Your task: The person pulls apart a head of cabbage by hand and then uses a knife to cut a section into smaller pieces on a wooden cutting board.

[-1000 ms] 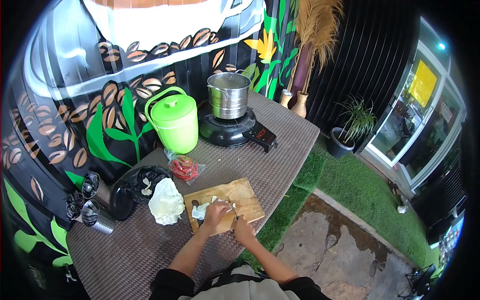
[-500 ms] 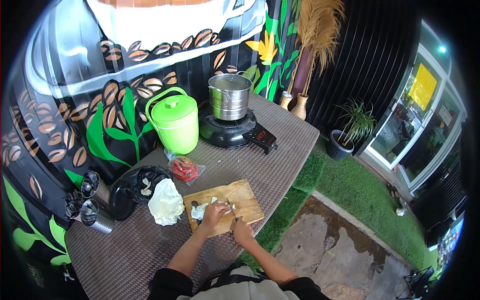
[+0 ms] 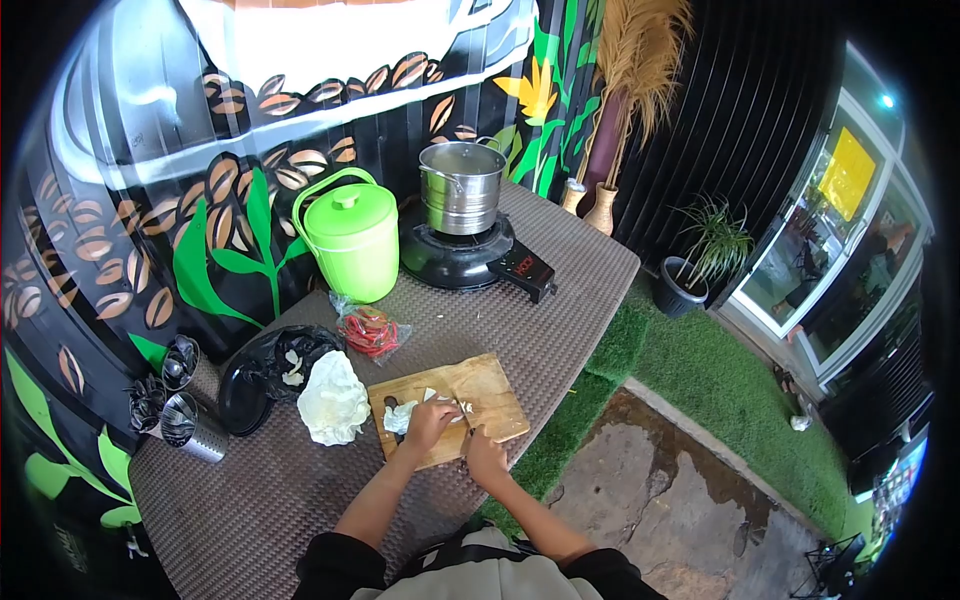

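Observation:
My left hand (image 3: 432, 422) is closed, fingers bent down on a pale vegetable piece (image 3: 456, 411) on the wooden cutting board (image 3: 495, 385). In my right hand (image 3: 486, 456) is a knife (image 3: 468, 424), its thin blade pointing away from me beside my left fingertips. Small white cut bits (image 3: 466, 406) lie at the blade. To the left of my left hand, a crumpled whitish piece (image 3: 398, 416) and a small dark round item (image 3: 390, 401) rest on the board. My fingers hide most of what is being held down.
Left of the board sits a large pale crumpled leafy mass (image 3: 333, 398), beside a black plastic bag (image 3: 310, 345). Behind are a bag of red chillies (image 3: 372, 332), a lime-green lidded bucket (image 3: 350, 245) and a steel pot (image 3: 461, 190) on a black stove (image 3: 455, 258). Metal cutlery holders (image 3: 195, 430) stand left.
Both hands stay at nearly the same spot on the board, with the knife by the left fingertips. More small white bits show at the blade. The view has shifted slightly.

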A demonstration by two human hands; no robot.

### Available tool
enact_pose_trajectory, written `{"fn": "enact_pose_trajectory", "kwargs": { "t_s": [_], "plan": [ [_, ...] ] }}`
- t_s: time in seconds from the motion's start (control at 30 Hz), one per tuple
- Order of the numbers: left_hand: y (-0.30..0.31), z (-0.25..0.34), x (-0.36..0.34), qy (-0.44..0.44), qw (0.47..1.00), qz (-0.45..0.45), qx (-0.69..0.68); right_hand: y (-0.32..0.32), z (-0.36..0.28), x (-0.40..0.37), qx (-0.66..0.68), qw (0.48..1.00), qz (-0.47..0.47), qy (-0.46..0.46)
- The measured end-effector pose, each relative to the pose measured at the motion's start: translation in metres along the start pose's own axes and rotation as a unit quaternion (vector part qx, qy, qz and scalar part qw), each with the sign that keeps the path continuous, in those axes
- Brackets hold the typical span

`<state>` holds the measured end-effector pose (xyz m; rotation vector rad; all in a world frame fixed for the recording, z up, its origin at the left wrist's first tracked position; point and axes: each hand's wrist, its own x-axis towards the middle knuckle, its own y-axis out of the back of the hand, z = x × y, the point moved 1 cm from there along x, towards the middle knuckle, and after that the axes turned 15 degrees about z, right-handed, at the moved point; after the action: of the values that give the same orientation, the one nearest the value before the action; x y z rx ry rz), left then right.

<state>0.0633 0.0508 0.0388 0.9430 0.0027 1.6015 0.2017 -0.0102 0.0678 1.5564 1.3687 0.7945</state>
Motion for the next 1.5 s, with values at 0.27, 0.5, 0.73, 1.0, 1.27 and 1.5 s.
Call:
{"fn": "enact_pose_trajectory", "kwargs": {
  "t_s": [0.27,0.5,0.73,1.0,1.27,1.5],
  "plan": [
    [-0.004,-0.006,-0.005,-0.007,1.000,0.015,0.014,0.001,0.014,0.025,-0.008,0.993,-0.010,0.121],
    [0.000,-0.001,-0.002,-0.018,1.000,0.008,0.006,-0.004,0.005,0.004,0.015,0.998,0.030,0.047],
    [0.006,0.000,-0.006,-0.050,0.997,-0.017,0.053,0.017,0.011,0.024,0.029,0.992,-0.079,0.092],
    [0.005,0.001,-0.006,-0.049,0.998,-0.013,0.036,0.004,0.000,0.009,0.055,0.998,0.014,0.015],
    [0.003,0.000,-0.007,-0.027,1.000,-0.009,0.012,-0.011,0.016,0.008,0.020,0.996,-0.001,0.093],
    [0.007,0.005,-0.008,-0.043,0.999,-0.007,0.004,-0.009,0.008,0.015,0.084,0.995,0.047,0.036]
  ]
}}
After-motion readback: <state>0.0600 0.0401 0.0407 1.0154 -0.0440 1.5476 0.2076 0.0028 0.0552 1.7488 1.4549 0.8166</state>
